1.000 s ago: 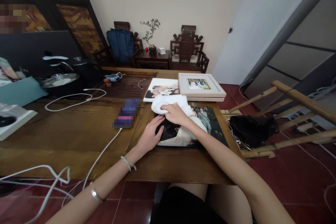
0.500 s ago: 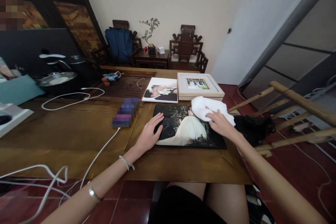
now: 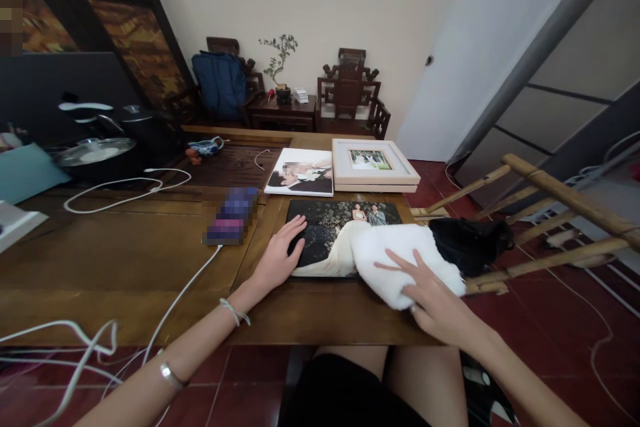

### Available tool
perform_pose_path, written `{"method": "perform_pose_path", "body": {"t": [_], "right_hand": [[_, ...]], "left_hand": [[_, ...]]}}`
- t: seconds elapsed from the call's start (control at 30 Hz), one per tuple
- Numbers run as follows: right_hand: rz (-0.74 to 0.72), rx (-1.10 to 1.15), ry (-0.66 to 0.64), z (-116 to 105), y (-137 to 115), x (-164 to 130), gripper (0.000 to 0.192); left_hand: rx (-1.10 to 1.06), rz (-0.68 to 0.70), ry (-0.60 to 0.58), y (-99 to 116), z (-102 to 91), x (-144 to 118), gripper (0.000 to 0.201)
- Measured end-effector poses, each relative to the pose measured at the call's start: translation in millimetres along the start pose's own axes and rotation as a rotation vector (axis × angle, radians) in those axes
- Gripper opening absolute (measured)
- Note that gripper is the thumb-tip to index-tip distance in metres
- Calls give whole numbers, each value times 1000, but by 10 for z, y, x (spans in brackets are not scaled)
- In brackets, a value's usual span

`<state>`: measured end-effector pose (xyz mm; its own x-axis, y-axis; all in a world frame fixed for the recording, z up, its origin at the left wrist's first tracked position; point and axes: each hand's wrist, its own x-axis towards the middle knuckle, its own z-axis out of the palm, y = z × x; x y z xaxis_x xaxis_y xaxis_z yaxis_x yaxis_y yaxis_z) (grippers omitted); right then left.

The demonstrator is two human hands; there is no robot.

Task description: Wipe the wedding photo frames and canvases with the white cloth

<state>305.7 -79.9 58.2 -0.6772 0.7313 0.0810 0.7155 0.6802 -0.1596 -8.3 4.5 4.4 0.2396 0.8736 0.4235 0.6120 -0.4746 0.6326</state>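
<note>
A wedding photo panel (image 3: 327, 240) lies flat on the wooden table in front of me. My left hand (image 3: 283, 250) rests on its left edge, fingers stretched and thumb apart, holding nothing. Over the panel's lower right part lies a fluffy white cloth (image 3: 395, 247), which hides that corner and overhangs the panel's front edge. My right hand (image 3: 425, 293) presses on the cloth from above with fingers spread and the thumb against its near edge.
Behind the panel are a white-edged photo print (image 3: 300, 177) and stacked light wood frames (image 3: 375, 180). A phone (image 3: 231, 217) with a white cable lies to the left. A bamboo rack (image 3: 565, 193) and a black bag (image 3: 473, 243) stand right of the table (image 3: 150, 260).
My right hand has drawn the white cloth toward me from the panel's upper right to its lower right, uncovering two pictured people. The left hand stays on the panel. The view has shifted slightly.
</note>
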Motion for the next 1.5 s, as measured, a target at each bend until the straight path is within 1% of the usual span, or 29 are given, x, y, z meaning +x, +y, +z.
{"method": "perform_pose_path", "body": {"t": [0.07,0.17,0.27,0.37,0.43,0.53,0.63,0.73,0.83,0.93,1.0,1.1,1.17,1.37,1.43,1.5], "right_hand": [[25,20,14,-26,203,217,37],[80,28,52,-60,523,622,41],[137,38,91,-119,771,1013,43],[153,56,108,-180,898,1259,42],[158,57,113,-187,909,1294,41],[160,43,122,-122,826,1133,42],[131,39,122,-22,643,770,41],[77,71,90,19,361,342,36],[23,95,29,-14,16,3,35],[-2,101,-39,-64,-263,-147,38],[3,108,-68,-85,-340,-124,39],[9,121,-78,-95,-261,87,40],[11,122,-68,-95,-114,323,40],[79,81,-9,-150,362,1181,46],[96,69,-2,-177,456,1394,45],[114,65,11,-181,502,1515,45]], "left_hand": [[-5,0,-1,4,-7,6,36],[-9,-4,-4,9,-16,14,36],[-9,-3,-11,7,-21,16,36],[-6,3,-9,2,-22,14,36],[-4,2,-10,2,-23,14,36],[-4,0,-10,11,-25,15,36],[-5,3,-5,20,-24,16,35],[-5,11,6,17,-16,12,35],[0,17,10,3,-3,2,35],[1,22,11,-7,6,-5,36],[-5,21,17,-6,7,-5,36],[-14,15,21,5,1,2,36],[-13,12,12,12,-5,6,35],[-11,-6,-7,8,-17,12,35],[-8,-11,-10,5,-19,12,36],[-7,-13,-16,5,-22,11,36]]}}
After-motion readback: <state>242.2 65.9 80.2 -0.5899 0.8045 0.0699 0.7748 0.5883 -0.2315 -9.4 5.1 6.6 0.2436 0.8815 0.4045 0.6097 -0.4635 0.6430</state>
